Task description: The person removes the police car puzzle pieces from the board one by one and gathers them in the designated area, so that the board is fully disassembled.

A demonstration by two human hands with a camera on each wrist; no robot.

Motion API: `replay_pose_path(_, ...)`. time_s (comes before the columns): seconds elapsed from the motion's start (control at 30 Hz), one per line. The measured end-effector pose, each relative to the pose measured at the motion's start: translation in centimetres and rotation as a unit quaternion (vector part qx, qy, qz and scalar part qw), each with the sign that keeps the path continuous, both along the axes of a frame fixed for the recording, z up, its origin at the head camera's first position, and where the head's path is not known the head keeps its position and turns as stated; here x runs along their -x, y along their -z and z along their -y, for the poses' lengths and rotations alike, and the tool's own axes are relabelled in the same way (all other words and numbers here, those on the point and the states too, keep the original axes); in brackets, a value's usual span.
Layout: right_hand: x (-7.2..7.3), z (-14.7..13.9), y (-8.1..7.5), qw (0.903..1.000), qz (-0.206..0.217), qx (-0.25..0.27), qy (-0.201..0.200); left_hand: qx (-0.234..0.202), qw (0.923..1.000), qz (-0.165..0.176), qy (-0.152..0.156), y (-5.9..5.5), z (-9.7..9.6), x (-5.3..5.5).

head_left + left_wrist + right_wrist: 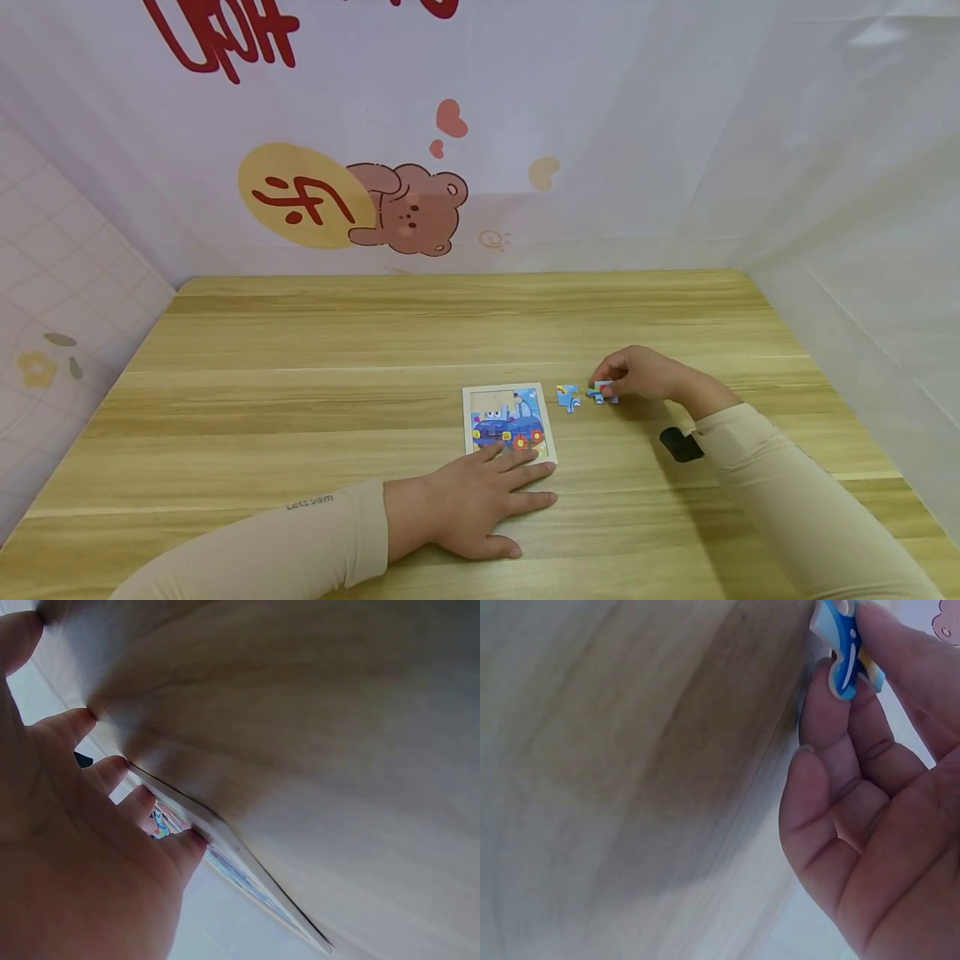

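Note:
A jigsaw puzzle board point(548, 421) with a pale frame lies on the table, showing a blue cartoon vehicle with red wheels. Bare backing shows at its upper left. My left hand point(486, 507) rests with spread, fairly straight fingers over the board's near edge; the left wrist view has fingertips touching the frame point(264, 876). To the board's right, my right hand point(648, 375) pinches a blue and white puzzle piece point(845, 656) between thumb and fingers. Another puzzle piece point(567, 397) lies between that hand and the board. Whether a further piece sits under the right fingertips, I cannot tell.
The wood-grain table point(300, 333) reaches back to a white wall cloth point(637, 125) printed with a bear and hearts. A black object point(681, 445) shows by the right sleeve cuff. Cloth walls also stand left and right.

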State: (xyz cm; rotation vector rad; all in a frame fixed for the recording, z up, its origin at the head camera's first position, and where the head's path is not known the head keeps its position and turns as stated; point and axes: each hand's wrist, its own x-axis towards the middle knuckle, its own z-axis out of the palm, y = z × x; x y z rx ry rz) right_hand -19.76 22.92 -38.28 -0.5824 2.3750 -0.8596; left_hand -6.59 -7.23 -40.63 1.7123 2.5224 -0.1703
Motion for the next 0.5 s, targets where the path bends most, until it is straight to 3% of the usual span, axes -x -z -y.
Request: replay_pose_path(0.5,-0.16,0.45,0.13,0.9991,-0.032,-0.019,0.021,0.007,0.9999,0.011,-0.003,-0.13,-0.08,0.03)
